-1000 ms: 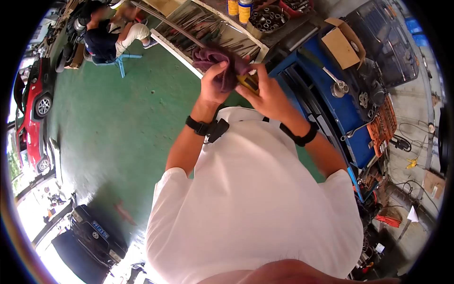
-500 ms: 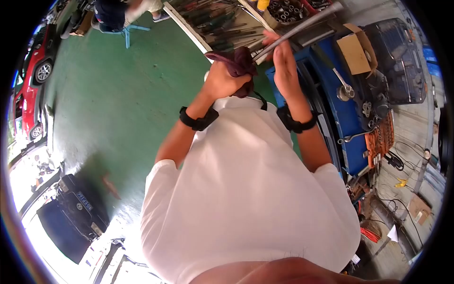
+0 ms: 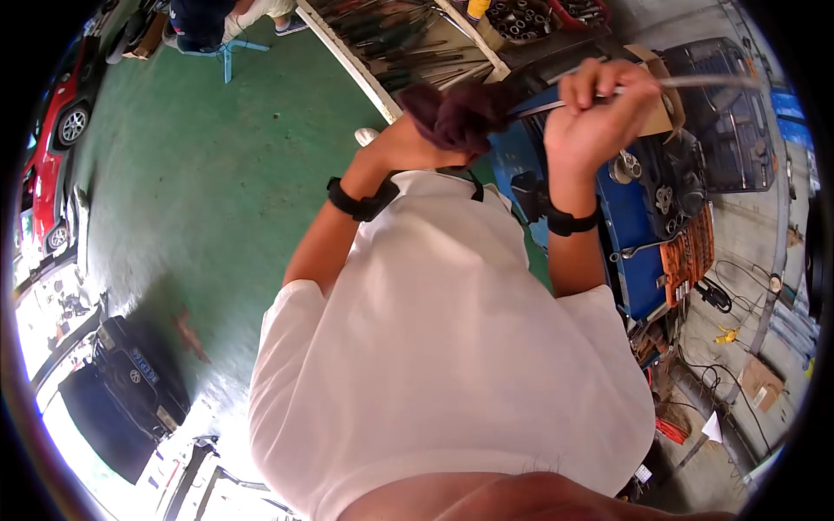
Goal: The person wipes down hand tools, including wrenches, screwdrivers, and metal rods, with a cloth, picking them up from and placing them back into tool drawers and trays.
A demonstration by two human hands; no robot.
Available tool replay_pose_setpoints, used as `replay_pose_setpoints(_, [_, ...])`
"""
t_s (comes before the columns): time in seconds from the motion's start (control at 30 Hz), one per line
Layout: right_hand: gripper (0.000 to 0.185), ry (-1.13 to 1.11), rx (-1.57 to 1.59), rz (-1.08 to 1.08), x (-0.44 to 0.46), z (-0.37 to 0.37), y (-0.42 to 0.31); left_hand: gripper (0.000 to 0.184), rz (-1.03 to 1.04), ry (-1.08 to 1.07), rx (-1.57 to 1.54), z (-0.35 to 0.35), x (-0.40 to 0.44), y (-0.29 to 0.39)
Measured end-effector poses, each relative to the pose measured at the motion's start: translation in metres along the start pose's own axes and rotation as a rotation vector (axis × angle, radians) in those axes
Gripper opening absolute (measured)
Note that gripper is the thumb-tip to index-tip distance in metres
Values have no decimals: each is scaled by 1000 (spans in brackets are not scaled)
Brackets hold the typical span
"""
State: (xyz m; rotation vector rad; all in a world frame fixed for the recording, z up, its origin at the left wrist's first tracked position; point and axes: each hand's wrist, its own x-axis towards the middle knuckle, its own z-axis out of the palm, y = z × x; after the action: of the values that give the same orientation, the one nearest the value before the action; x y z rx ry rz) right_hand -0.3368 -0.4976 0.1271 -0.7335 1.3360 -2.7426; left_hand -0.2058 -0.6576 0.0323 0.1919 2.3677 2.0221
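My left hand (image 3: pixel 408 146) is closed on a bunched dark maroon cloth (image 3: pixel 459 120), which hides most of its fingers. From the cloth a long, thin metal rod (image 3: pixel 708 81) runs to the right, its far part blurred by motion. The near end of the rod disappears at the cloth, so I cannot tell how the two meet. Fingers curled, my right hand (image 3: pixel 599 108) grips the rod partway along, some distance from the left hand. Both hands are raised in front of my body.
An open drawer (image 3: pixel 347 59) of screwdrivers and other tools lies ahead. To the right stands a blue tool cabinet (image 3: pixel 638 282), with a ratchet (image 3: pixel 627 165) and a cardboard box (image 3: pixel 653 117) on top. A person (image 3: pixel 201 24) sits on a blue stool (image 3: pixel 228 61) at upper left.
My right hand, flat and open beside the rod before, has moved right and closed around it. The rod has swung down from a steep slant to nearly level. The left hand keeps the cloth.
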Motion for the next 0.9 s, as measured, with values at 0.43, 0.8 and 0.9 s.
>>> replay_pose_setpoints(0.43, [34, 45, -116, -187, -31, 11, 11, 82, 223, 146, 219, 26, 37, 6])
replay_pose_setpoints(0.8, [42, 198, -42, -320, -29, -6, -47, 82, 404, 355, 224, 36, 28, -33])
replay_pose_setpoints(0.9, [38, 108, -45, -232, -36, 6, -11, 78, 549, 399, 265, 28, 28, 4])
